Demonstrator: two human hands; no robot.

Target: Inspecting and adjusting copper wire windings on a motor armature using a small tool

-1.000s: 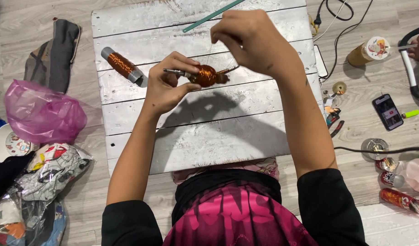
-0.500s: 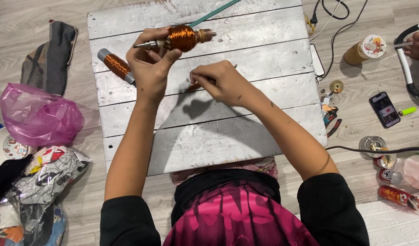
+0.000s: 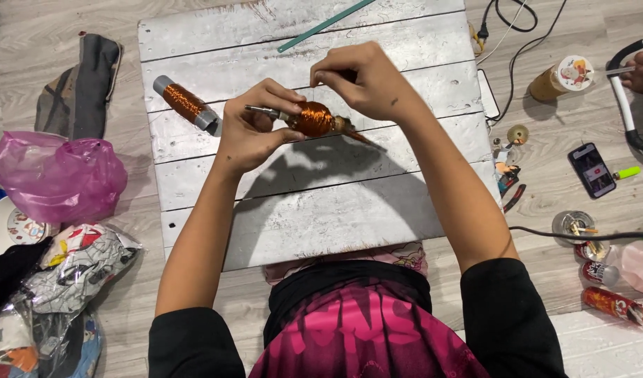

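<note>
Copper-wire coil [image 3: 312, 117] on a metal shaft, held above the white plank board [image 3: 321, 210], mid-board. Left hand [image 3: 251, 129] grasps the shaft; right hand [image 3: 363, 84] pinches closed just above the coil, the wire too fine to see. Bare planks lie nearer the person. Spare copper spool [image 3: 185, 103] lies left of the coil.

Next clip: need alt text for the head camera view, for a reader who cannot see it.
Seen from above, a person's left hand holds a copper-wire-wound rotor by its shaft over a white plank board, while the right hand pinches at its top. A copper wire spool lies on the board to the left.
</note>
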